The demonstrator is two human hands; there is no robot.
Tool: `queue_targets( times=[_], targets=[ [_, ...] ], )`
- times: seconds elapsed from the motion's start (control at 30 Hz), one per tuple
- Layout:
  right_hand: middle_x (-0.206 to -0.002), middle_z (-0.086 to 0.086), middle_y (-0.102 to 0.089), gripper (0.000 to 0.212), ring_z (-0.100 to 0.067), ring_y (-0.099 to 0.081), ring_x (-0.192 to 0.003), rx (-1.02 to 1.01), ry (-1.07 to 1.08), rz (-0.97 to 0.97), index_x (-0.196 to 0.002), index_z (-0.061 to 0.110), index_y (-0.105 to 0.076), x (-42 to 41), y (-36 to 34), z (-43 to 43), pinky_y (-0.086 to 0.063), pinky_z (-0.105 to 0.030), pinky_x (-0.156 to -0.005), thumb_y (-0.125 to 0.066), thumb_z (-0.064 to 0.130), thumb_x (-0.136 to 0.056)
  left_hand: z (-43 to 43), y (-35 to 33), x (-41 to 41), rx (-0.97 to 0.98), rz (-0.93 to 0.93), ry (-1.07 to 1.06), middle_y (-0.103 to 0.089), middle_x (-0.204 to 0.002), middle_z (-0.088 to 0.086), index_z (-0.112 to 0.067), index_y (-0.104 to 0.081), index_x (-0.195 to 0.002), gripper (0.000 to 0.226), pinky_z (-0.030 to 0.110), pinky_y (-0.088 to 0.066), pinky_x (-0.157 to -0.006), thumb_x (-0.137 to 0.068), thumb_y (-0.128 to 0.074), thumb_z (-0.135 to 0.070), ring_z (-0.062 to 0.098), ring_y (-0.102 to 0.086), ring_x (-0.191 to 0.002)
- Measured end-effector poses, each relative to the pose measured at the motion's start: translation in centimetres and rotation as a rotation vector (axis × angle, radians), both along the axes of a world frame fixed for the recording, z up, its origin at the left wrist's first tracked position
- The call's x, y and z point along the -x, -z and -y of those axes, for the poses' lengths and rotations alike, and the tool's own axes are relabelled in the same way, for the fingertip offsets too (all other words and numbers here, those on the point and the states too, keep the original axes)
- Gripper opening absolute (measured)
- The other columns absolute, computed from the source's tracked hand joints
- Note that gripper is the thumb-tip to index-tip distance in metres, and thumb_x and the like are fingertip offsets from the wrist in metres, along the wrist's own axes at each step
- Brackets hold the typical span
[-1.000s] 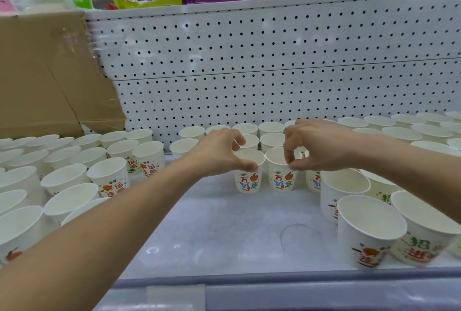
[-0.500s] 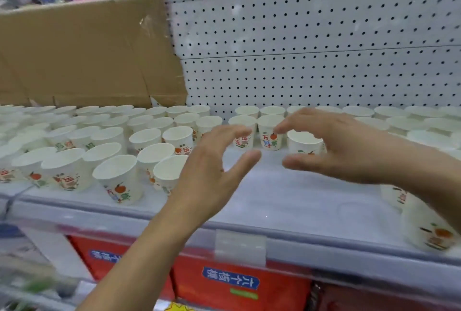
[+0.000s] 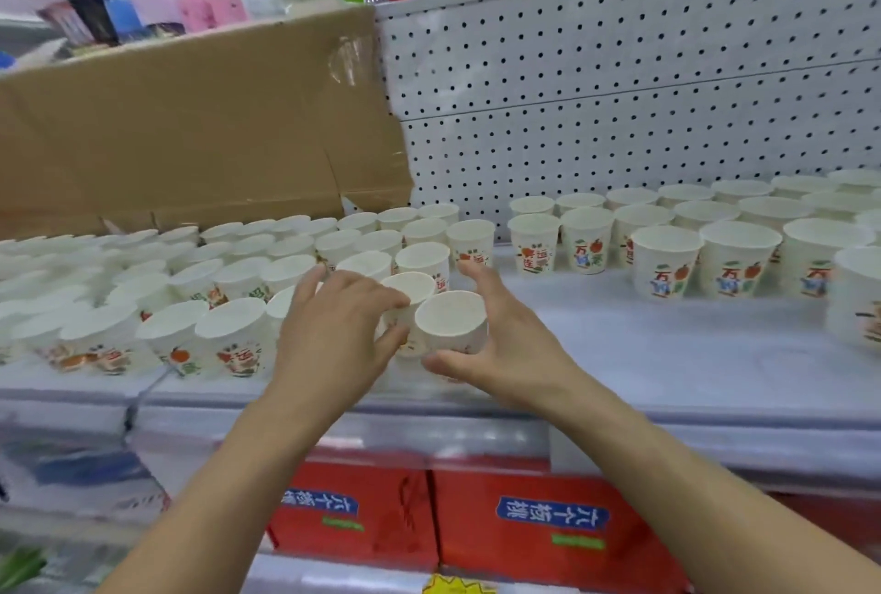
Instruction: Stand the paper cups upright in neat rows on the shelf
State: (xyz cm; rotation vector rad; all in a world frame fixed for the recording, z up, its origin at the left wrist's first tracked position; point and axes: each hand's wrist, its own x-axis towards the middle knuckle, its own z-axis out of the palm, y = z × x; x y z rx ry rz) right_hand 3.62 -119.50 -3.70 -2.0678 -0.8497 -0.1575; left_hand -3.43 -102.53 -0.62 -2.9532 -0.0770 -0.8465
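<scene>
Across the shelf [image 3: 667, 355], backed by a pegboard panel [image 3: 619, 93] and a cardboard box [image 3: 190, 140], paper cups [image 3: 585, 238] are stood upright in two blocks of rows. At the left block's edge, a rear cup [image 3: 410, 286] is pinched in the left hand [image 3: 333, 331], fingers curled, and a front cup [image 3: 450, 319] is cradled between thumb and curved fingers of the right hand [image 3: 500, 345]. Neighbouring cups could be toppled by a careless nudge, since they stand touching.
</scene>
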Motion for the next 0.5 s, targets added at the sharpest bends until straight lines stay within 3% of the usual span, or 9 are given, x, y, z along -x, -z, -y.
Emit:
queue_targets(
  times=[0.13,0.2,0.3,0.5],
  targets=[
    [-0.143,0.008,-0.043,0.086,-0.013,-0.040,-0.129,0.033,0.098,0.032,-0.143,0.030,-0.029,0.3,-0.1,1.1,-0.039,-0.032,-0.101,-0.074,0.046,-0.072,0.3,-0.5,-1.3,-0.038,-0.031,-0.051,-0.071,-0.073,-0.007,-0.029,-0.075,-0.079,0.005,0.040,-0.036,-0.085,-0.078,-0.076,-0.024,0.023,-0.060,-0.083],
    [-0.144,0.006,-0.043,0.087,-0.013,-0.039,-0.128,0.098,0.136,0.027,-0.145,0.027,-0.029,0.2,-0.4,3.6,-0.038,-0.030,-0.099,-0.074,0.046,-0.073,1.3,-0.3,-1.6,-0.025,-0.036,-0.027,-0.068,-0.065,-0.008,-0.028,-0.073,-0.071,0.011,0.038,-0.037,-0.078,-0.076,-0.078,-0.020,0.023,-0.059,-0.075],
    [-0.145,0.004,-0.043,0.085,-0.014,-0.041,-0.128,0.246,0.222,0.000,-0.145,0.023,-0.032,-0.5,-1.6,8.9,-0.037,-0.029,-0.098,-0.074,0.045,-0.075,4.2,-0.6,-2.2,0.077,-0.006,0.112,-0.070,-0.074,-0.011,-0.032,-0.074,-0.080,0.006,0.038,-0.038,-0.079,-0.080,-0.075,-0.026,0.021,-0.058,-0.080],
    [-0.132,0.000,-0.053,0.071,-0.019,-0.049,-0.116,0.582,0.379,-0.034,-0.134,0.023,-0.041,-2.4,-4.5,17.6,-0.042,-0.030,-0.084,-0.072,0.043,-0.073,11.7,-0.7,-5.8,0.225,-0.067,0.311,-0.070,-0.095,-0.017,-0.034,-0.073,-0.097,0.012,0.034,-0.038,-0.091,-0.088,-0.065,-0.036,0.009,-0.057,-0.095]
  ],
)
